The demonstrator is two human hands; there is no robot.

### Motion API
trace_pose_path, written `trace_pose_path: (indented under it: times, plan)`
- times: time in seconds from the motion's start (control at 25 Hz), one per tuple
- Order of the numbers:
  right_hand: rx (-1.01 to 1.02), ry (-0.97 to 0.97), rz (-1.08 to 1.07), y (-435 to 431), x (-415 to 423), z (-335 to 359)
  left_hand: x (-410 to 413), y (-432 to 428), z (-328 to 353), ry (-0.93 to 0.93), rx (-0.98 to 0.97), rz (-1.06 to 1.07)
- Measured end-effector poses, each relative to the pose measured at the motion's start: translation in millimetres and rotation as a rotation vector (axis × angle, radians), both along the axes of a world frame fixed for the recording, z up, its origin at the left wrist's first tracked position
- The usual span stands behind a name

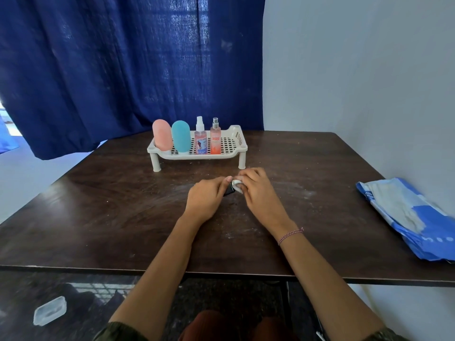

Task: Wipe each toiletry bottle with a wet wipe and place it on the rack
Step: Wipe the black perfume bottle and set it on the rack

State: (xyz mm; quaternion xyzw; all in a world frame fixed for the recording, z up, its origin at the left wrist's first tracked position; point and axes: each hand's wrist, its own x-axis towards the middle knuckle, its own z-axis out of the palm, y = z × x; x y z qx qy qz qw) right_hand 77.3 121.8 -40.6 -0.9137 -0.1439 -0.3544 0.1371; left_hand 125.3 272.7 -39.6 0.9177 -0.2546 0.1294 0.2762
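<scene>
1. Olive sleeve (118, 332) cuffs frame the bottom edge. Both forearms reach over the near edge of the dark wooden table (98, 217), so the work sits square in front of the person.
2. Left hand (205, 200) curls round a small dark bottle (229, 192), held low over the tabletop. I judge it is steadied this way so it cannot slip while rubbed. Only a sliver of it shows, so its shape is unclear.
3. Right hand (257, 190), with a beaded bracelet (290, 234) at the wrist, pinches a bunched white wet wipe (237, 185) against the bottle's end. This looks like the wiping step.
4. Just beyond the hands stands the white rack (242, 146), raised on legs. A pink squeeze bottle (162, 135), a teal squeeze bottle (181, 136), a pink spray bottle (200, 141) and an orange Engage spray (215, 141) stand upright in a row from its left end. Open grid shows at the right end, the likely spot for the dark bottle.
5. Well apart to the right lies the blue wipe pack (406, 212), on the wiping hand's side.
6. Behind hangs a blue curtain (123, 70). A clear plastic tub (49, 310) lies on the floor at lower left.
</scene>
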Motion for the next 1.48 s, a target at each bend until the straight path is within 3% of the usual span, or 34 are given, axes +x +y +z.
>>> trace_pose_path:
  times: [0.12, 0.24, 0.36, 0.48, 0.56, 0.68, 1.0, 1.2, 1.36, 1.48]
  plan:
    - [0.103, 0.19, 0.024, -5, 1, -3, -5, -4, 1, -0.158, 0.175, -0.039]
    - [0.515, 0.518, 0.076, -16, -1, 2, -10, -8, 4, -0.191, 0.204, -0.057]
    - [1.127, 0.725, 0.351, -21, -2, 7, -8, -7, 4, -0.126, 0.049, -0.051]
    - [1.352, 0.645, 0.491, -18, -3, 9, -4, -7, 1, 0.061, -0.328, -0.097]
    - [1.303, 0.527, 0.43, -16, -2, 7, -3, -8, -1, 0.183, -0.475, -0.152]
    - [1.258, 0.423, 0.315, -13, 0, 4, -5, -10, -2, 0.258, -0.539, -0.22]
    - [0.983, 0.222, 0.22, -5, -4, 5, 0, -11, -6, 0.161, -0.448, -0.218]
    - [0.973, 0.062, 0.099, -3, -4, 7, -1, -13, -7, 0.123, -0.404, -0.222]
    - [0.653, -0.065, 0.121, 1, -8, 6, -1, -13, -8, 0.181, -0.473, -0.254]
    - [0.438, -0.031, 0.185, 6, -8, 1, -2, -14, -7, 0.437, -0.694, -0.282]
